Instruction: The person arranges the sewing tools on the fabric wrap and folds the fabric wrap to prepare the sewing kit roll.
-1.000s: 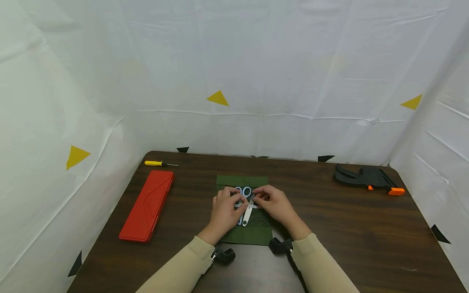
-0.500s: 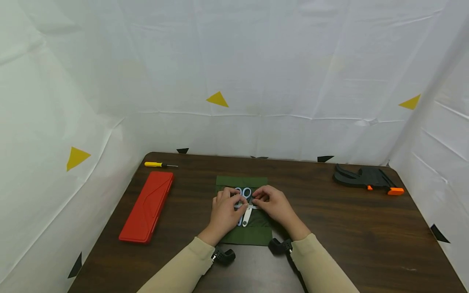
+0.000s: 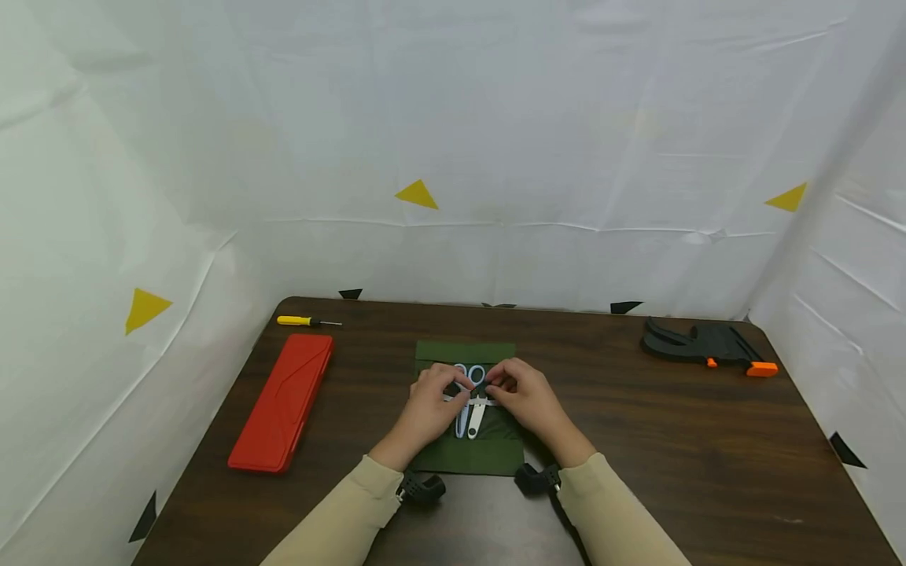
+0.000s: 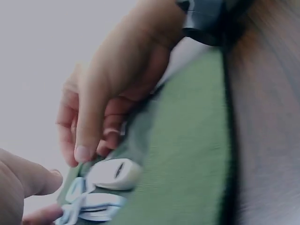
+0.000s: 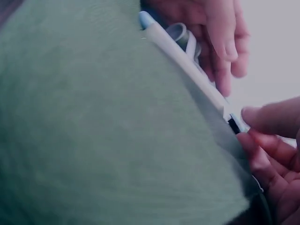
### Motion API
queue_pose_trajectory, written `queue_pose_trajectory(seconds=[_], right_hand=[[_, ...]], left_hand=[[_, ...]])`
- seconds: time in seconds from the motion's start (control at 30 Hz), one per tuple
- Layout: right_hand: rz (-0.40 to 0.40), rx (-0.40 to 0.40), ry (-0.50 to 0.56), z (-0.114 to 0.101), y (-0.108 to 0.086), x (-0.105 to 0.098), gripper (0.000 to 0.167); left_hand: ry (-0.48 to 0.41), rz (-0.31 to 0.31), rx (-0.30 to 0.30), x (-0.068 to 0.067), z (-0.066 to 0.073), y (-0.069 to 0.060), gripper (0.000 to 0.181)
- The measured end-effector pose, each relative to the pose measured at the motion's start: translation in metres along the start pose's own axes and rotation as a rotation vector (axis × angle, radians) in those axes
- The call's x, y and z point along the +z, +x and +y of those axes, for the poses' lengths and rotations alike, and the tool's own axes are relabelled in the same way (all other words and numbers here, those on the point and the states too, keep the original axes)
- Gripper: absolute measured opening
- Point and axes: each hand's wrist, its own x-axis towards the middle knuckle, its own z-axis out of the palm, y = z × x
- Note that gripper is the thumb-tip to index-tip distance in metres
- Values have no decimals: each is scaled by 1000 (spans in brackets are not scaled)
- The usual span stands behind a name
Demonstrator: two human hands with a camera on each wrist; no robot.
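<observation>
A green fabric roll (image 3: 467, 457) lies on the table, bearing scissors with light blue handle loops (image 3: 477, 376) and a white tool with a hole at its end (image 3: 476, 424). Beside that tool lies a slim light blue piece (image 3: 461, 423). A narrow white band (image 3: 481, 402) crosses them. My left hand (image 3: 429, 405) hovers at the band's left side, thumb and fingers bent but apart. Close by the band's right part is my right hand (image 3: 529, 397), its fingers loosely bent; I see nothing firmly pinched. In the left wrist view the white tool's rounded end (image 4: 115, 173) shows.
A red case (image 3: 283, 401) sits at the left, below a yellow-handled screwdriver (image 3: 300, 321). At the far right lies a black clamp with orange parts (image 3: 708, 346). White sheeting (image 3: 495, 157) encloses the dark wooden table (image 3: 672, 456).
My left hand has drawn slightly left, away from the band's middle, uncovering more of the light blue piece. The right hand stays nearly in place. The head view has shifted slightly.
</observation>
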Motion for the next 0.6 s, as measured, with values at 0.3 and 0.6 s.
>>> queue_pose_trajectory(seconds=[0.3, 0.6], right_hand=[[-322, -62, 459, 2, -3, -28, 33], [-702, 74, 286, 4, -8, -47, 31]], left_hand=[[-199, 47, -114, -38, -8, 10, 32], [166, -151, -92, -57, -31, 15, 69]])
